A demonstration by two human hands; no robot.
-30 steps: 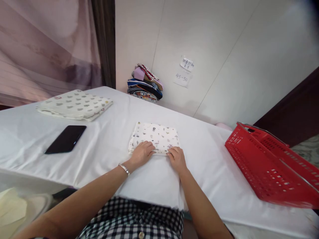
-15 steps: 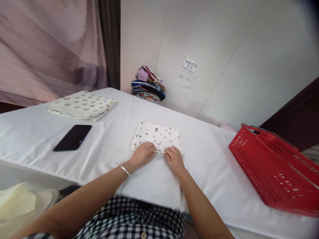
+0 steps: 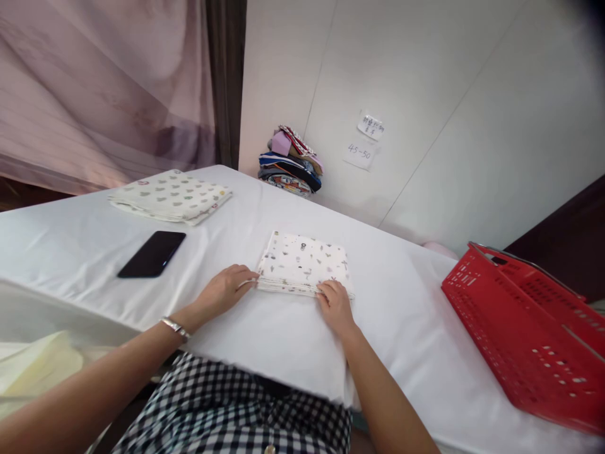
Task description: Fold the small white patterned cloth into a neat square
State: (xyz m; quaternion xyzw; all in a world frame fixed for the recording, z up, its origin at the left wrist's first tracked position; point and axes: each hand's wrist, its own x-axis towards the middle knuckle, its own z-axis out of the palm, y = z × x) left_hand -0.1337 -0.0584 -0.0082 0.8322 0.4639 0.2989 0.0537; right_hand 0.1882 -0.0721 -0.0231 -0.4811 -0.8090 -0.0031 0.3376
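A folded white cloth [image 3: 302, 261] with small printed figures lies flat on the white-covered table [image 3: 283, 334] in front of me. My left hand [image 3: 230, 287], a silver bracelet at its wrist, touches the cloth's near left corner with its fingertips pinched together there. Along the near edge, toward the right corner, my right hand [image 3: 335, 306] grips the cloth's layered edge between thumb and fingers. The layers of the fold show between my two hands.
Another folded cloth [image 3: 172, 197] with grey prints lies at the far left, behind a black phone [image 3: 152, 254]. A red basket [image 3: 529, 334] stands at the right. Stacked folded fabrics [image 3: 289, 164] sit against the wall, near paper notes [image 3: 359, 154].
My left hand has slid left along the near edge, from the middle of the cloth to its left corner. My right hand stays near the right end. The view has shifted slightly.
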